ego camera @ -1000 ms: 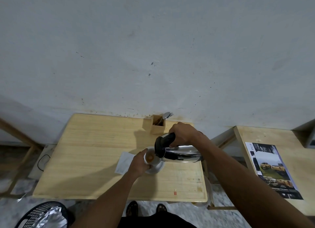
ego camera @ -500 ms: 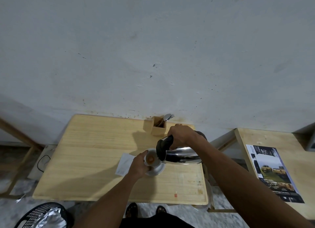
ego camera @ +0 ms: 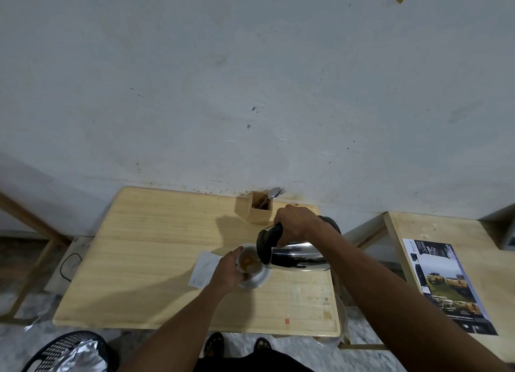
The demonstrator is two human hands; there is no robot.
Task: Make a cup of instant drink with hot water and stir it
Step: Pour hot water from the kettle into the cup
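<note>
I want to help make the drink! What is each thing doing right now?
Kettle: tipped on its side, spout over the cup, held by the right hand.
Cup: upright on a saucer, brown liquid inside, gripped by the left hand.
Sachet: flat on the table.
Spoon: standing in the holder.

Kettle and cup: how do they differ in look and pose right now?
The kettle is shiny steel with a black handle and lid; the cup is white with brownish contents. The kettle is tipped sideways in the air, gripped by the right hand; the cup stands upright on a white saucer, steadied by the left hand. The kettle is clearly larger. Each is held by one hand.
</note>
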